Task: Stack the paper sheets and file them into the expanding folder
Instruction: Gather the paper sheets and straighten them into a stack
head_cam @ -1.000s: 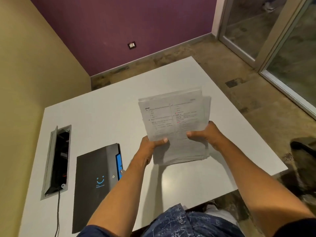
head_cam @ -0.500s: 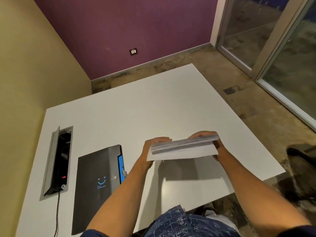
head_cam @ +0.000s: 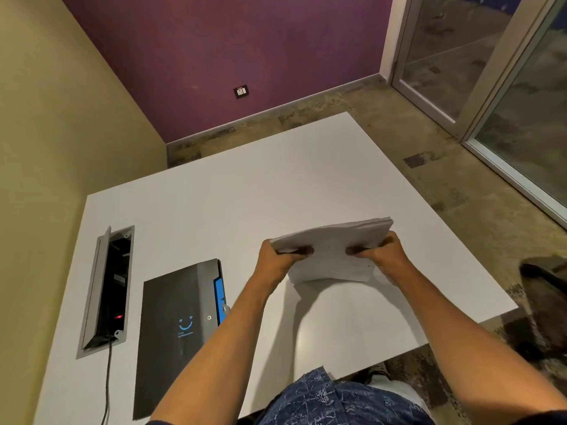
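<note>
White counter (head_cam: 214, 210) against purple and yellow walls. Stack of paper sheets (head_cam: 333, 251) held above counter, gripped at both sides: left hand (head_cam: 276, 262) pinching left edge, right hand (head_cam: 385, 257) pinching right edge. Black expanding folder (head_cam: 178, 326) flat on counter, left of arms, beside open cable box (head_cam: 107, 289).

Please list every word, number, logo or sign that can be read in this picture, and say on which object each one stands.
Expanding folder: a blue smile logo with small text beneath, too small to read.
Paper sheets: faint print, too blurred to read.
Wall socket: no readable marking.
No text can be read anywhere.
</note>
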`<control>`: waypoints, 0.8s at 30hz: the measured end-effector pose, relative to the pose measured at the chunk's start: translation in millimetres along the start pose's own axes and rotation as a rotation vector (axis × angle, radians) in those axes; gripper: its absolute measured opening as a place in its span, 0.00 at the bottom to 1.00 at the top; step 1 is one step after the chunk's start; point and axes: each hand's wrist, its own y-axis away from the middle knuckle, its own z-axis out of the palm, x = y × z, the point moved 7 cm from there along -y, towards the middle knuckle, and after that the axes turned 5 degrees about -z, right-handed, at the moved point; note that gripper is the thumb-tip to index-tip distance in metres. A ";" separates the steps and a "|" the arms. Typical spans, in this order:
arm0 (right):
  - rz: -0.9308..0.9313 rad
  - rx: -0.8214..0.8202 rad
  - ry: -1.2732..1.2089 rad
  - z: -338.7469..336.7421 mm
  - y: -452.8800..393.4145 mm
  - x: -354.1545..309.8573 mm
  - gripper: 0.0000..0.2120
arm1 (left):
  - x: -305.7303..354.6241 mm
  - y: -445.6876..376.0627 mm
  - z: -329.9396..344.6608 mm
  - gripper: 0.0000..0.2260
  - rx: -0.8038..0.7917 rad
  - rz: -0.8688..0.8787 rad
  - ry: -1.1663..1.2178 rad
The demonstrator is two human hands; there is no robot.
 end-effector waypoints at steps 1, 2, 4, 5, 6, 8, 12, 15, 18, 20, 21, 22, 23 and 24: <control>-0.021 -0.010 -0.006 0.3 -0.2 -3.1 0.25 | 2.8 0.0 -0.6 0.15 0.002 0.013 0.000; -0.031 -0.022 -0.006 0.2 0.5 -4.5 0.22 | 4.8 0.9 -0.7 0.15 0.003 0.016 -0.005; -0.026 -0.058 0.000 0.1 5.9 -2.0 0.21 | 3.5 4.5 2.0 0.15 -0.016 -0.005 -0.035; -0.011 -0.092 0.000 1.0 8.2 2.9 0.21 | 1.4 6.6 2.8 0.15 -0.022 -0.017 -0.055; 0.009 -0.119 0.007 3.3 10.3 7.4 0.22 | 0.6 8.6 2.4 0.14 -0.018 -0.023 -0.077; 0.032 -0.124 0.020 6.9 13.6 11.0 0.22 | 7.5 10.7 -0.4 0.11 0.008 0.013 -0.114; -0.012 -0.069 0.019 6.7 13.0 8.5 0.20 | 48.9 12.1 -8.9 0.08 0.120 0.145 -0.276; -0.038 -0.086 0.016 8.9 9.4 6.1 0.18 | 82.9 13.5 0.3 0.10 0.021 0.231 -0.631; -0.064 -0.109 0.021 15.2 7.3 1.3 0.18 | 99.7 13.6 18.6 0.16 -0.094 0.249 -1.138; -0.092 -0.162 0.028 19.8 6.3 -1.4 0.18 | 99.5 7.2 32.1 0.19 -0.145 0.209 -1.305; -0.116 -0.207 0.034 24.7 7.6 -3.8 0.18 | 98.6 5.2 37.5 0.18 -0.156 0.205 -1.348; -0.127 -0.236 0.046 29.6 9.0 -6.3 0.18 | 98.3 5.7 42.4 0.14 -0.166 0.220 -1.384; -0.125 -0.246 0.062 32.8 9.2 -8.4 0.18 | 98.0 7.2 46.2 0.10 -0.181 0.242 -1.408; -0.133 -0.244 0.081 34.8 8.6 -10.8 0.18 | 97.5 7.9 47.4 0.06 -0.188 0.268 -1.408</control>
